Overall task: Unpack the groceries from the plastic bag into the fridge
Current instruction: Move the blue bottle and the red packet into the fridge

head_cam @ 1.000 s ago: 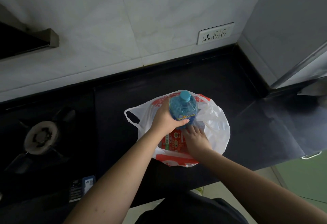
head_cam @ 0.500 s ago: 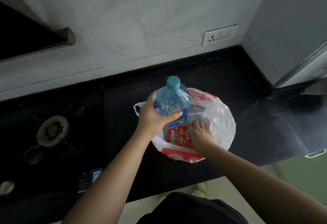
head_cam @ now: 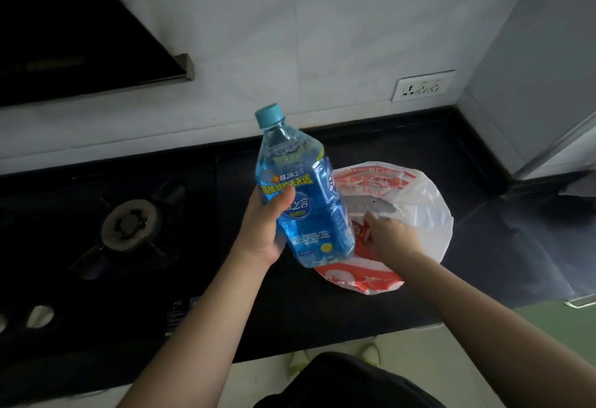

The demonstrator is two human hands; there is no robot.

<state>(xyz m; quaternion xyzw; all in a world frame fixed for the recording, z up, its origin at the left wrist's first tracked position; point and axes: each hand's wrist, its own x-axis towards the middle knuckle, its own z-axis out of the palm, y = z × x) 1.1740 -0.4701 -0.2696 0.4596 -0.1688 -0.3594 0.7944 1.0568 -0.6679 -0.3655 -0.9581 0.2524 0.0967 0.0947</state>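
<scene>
The left hand [head_cam: 264, 230] is gripping the blue bottle [head_cam: 303, 195] clear of the plastic bag [head_cam: 416, 214], the right hand [head_cam: 392, 238] is resting loosely curled inside it, so carrying to the fridge is likely coming next.

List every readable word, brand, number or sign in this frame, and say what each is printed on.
"海之言": brand name on the label of the blue bottle, held by the left hand.
"天天送": end of the yellow banner on that label; its first characters are unclear.
Small print low on the bottle: too small to read.
Red print on the plastic bag under the right hand: creased, unreadable.
Stove sticker: too dark.
</scene>
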